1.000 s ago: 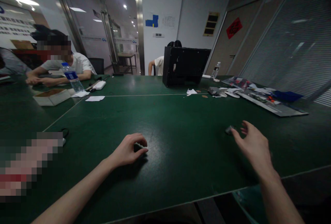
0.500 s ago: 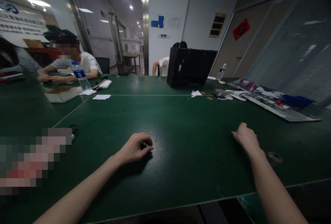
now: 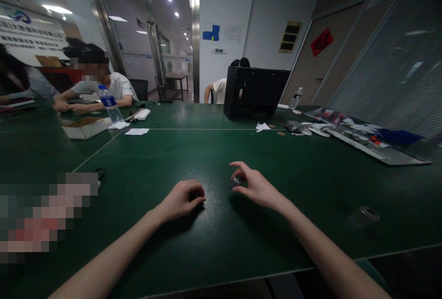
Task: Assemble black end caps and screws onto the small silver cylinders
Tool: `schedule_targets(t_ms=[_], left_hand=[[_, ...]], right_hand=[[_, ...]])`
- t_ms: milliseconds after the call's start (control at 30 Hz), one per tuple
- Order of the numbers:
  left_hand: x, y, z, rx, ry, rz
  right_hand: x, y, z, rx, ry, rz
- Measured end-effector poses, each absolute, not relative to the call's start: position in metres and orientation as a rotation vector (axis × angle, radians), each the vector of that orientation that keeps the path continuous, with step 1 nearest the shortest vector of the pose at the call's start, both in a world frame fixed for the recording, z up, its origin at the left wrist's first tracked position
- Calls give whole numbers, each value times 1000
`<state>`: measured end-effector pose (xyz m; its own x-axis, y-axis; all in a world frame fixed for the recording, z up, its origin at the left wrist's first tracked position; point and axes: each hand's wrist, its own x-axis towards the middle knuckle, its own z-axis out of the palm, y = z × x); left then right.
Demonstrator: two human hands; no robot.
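Observation:
My left hand (image 3: 186, 198) rests on the green table (image 3: 193, 152), fingers curled round a small dark thing that is mostly hidden by them. To its right, my right hand (image 3: 253, 184) is just above the tabletop, thumb and fingers bent round a small, round, greyish see-through piece (image 3: 236, 181). Whether that piece is a lid cannot be made out. Near the table's front edge on the right stands a small clear jar (image 3: 369, 215) with a silvery rim, apart from both hands.
A black metal box (image 3: 257, 92) stands at the far side. Back left are a water bottle (image 3: 111, 106) and an open cardboard box (image 3: 84, 127); a flat board (image 3: 373, 145) with clutter lies right. Co-workers sit opposite, one with forearms (image 3: 83, 104) on the table. A blurred-out patch covers the left edge.
My right hand has swung left from the right side towards my left hand, and the round see-through piece now shows in its fingers. My left hand has stayed in place.

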<state>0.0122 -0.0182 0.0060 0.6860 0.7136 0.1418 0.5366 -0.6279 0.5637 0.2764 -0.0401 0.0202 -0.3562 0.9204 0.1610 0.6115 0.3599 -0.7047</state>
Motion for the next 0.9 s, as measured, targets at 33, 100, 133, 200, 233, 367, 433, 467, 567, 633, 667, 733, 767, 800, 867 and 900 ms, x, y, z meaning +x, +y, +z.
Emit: schedule_targets(t_ms=[33, 100, 133, 200, 233, 367, 433, 467, 567, 633, 667, 733, 767, 800, 867, 900], left_hand=[[12, -18, 5, 2410, 966, 493], [11, -17, 4, 2404, 962, 498], [11, -17, 4, 2397, 957, 500], [10, -17, 4, 2378, 945, 503], [10, -18, 5, 2370, 939, 502], [10, -21, 9, 2356, 910, 483], [10, -22, 9, 2347, 898, 483], [10, -22, 9, 2336, 892, 485], [10, -23, 7, 2289, 880, 492], [11, -22, 5, 2264, 872, 505], [11, -22, 4, 2256, 864, 509], [11, -20, 2, 2245, 840, 501], [10, -20, 2, 2240, 828, 493], [10, -19, 3, 2233, 820, 485], [10, -18, 4, 2216, 821, 471], [9, -18, 5, 2207, 829, 462]], right_hand=[[264, -39, 19, -1252, -2127, 784], [245, -35, 14, -1126, -2189, 873], [238, -32, 11, -1071, -2205, 920], [229, -28, 2, -984, -2203, 1002], [226, -27, -3, -957, -2189, 1036], [221, -29, -19, -910, -2069, 1116], [220, -32, -25, -887, -1999, 1162], [220, -33, -28, -876, -1964, 1192], [219, -34, -35, -855, -1873, 1276], [218, -34, -37, -841, -1838, 1325], [218, -34, -38, -830, -1831, 1345], [218, -34, -38, -816, -1828, 1370], [218, -34, -37, -817, -1830, 1375], [218, -35, -36, -821, -1835, 1377], [219, -36, -34, -828, -1855, 1377], [220, -36, -33, -829, -1869, 1375]])
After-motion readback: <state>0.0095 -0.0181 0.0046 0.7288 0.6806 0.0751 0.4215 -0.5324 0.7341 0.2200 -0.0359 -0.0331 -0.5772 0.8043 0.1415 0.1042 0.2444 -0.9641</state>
